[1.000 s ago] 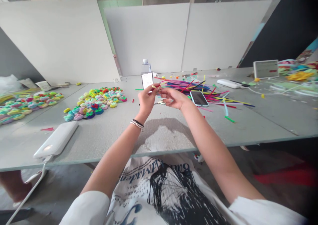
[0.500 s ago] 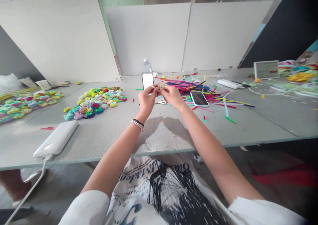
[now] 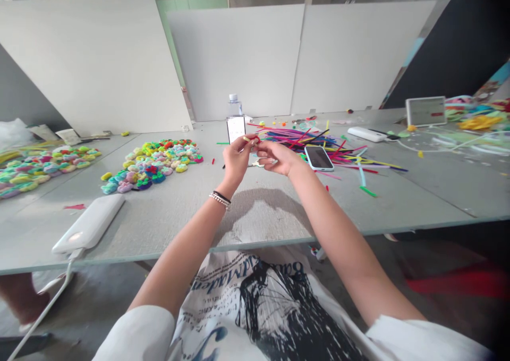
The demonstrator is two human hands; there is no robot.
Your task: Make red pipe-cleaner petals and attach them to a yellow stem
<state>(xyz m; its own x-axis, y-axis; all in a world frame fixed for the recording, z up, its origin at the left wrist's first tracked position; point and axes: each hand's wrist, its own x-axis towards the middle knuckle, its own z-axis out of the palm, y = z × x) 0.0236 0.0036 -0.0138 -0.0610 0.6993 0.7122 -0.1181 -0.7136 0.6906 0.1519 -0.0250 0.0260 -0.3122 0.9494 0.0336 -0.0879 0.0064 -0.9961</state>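
Observation:
My left hand (image 3: 236, 160) is closed in a pinch on a short yellow pipe cleaner (image 3: 246, 138), held up above the table. My right hand (image 3: 281, 158) meets it from the right, thumb and forefinger pinched at the same small piece, the other fingers loosely curled. Fingertips hide most of the piece. Just below the hands lie scissors (image 3: 261, 162) with pale handles, partly covered. Beyond and to the right spreads a heap of loose coloured pipe cleaners (image 3: 295, 135). A phone (image 3: 319, 158) rests against its near side.
Behind the hands stand a propped white-screened device (image 3: 236, 128) and a clear bottle (image 3: 235, 106). Finished fuzzy flowers (image 3: 159, 161) cover the table's left part. A white power bank (image 3: 90, 223) with a cable lies near the front edge. Further right are another power bank (image 3: 366, 134) and a tablet (image 3: 425, 111).
My right hand has turned so that more of its palm and curled fingers show. My left hand keeps nearly the same place and pinch.

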